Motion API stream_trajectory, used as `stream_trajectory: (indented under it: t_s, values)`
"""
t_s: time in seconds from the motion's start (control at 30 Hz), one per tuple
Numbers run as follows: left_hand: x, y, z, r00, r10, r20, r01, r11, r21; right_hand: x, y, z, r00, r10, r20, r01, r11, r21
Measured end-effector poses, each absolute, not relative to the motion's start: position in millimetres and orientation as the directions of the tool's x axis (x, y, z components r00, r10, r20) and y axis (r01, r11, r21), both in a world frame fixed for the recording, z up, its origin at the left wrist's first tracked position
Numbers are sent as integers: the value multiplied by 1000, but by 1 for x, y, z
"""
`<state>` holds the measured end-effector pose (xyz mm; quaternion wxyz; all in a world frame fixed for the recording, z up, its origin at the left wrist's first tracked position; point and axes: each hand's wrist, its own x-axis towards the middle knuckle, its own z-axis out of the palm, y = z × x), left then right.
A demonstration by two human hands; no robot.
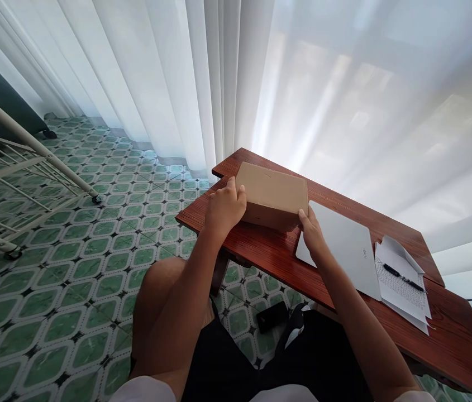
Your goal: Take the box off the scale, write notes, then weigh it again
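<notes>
A closed brown cardboard box (275,190) is between my two hands at the left part of the reddish wooden table (261,245). My left hand (225,206) grips its left end, thumb on the near side of the edge. At the box's near right corner, my right hand (311,228) holds on with the thumb against the front and the fingers partly hidden behind. Whether the underside rests fully on the wood I cannot tell. Just right of the box lies a closed silver laptop (344,245), partly under my right forearm.
Handwritten papers (403,290) with a black pen (403,277) lie right of the laptop. White curtains (168,72) hang behind the table. A white wheeled metal rack (30,167) stands at the left on green tiles. A dark flat object (272,317) is on the floor below.
</notes>
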<state>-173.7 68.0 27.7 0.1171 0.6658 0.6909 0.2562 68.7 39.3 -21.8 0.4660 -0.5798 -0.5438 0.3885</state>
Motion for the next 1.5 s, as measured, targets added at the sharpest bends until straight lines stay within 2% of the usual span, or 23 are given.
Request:
stream_trajectory:
  t_s: [0.43,0.73,0.97,1.17,1.5]
  values:
    - [-159,52,48,-86,966,242,808,-75,584,78,19,0,198,971,135,262,80,-962]
    - [-138,45,48,-45,948,314,735,-182,653,110,7,4,259,947,190,235,129,-963]
    - [-121,40,45,-1,927,376,564,-310,766,134,-5,11,325,924,202,204,140,-969]
    - [-103,39,38,103,904,415,375,-422,825,158,-17,8,408,889,209,184,144,-972]
    - [-70,41,21,275,870,409,94,-447,889,201,-36,0,494,835,242,202,161,-966]
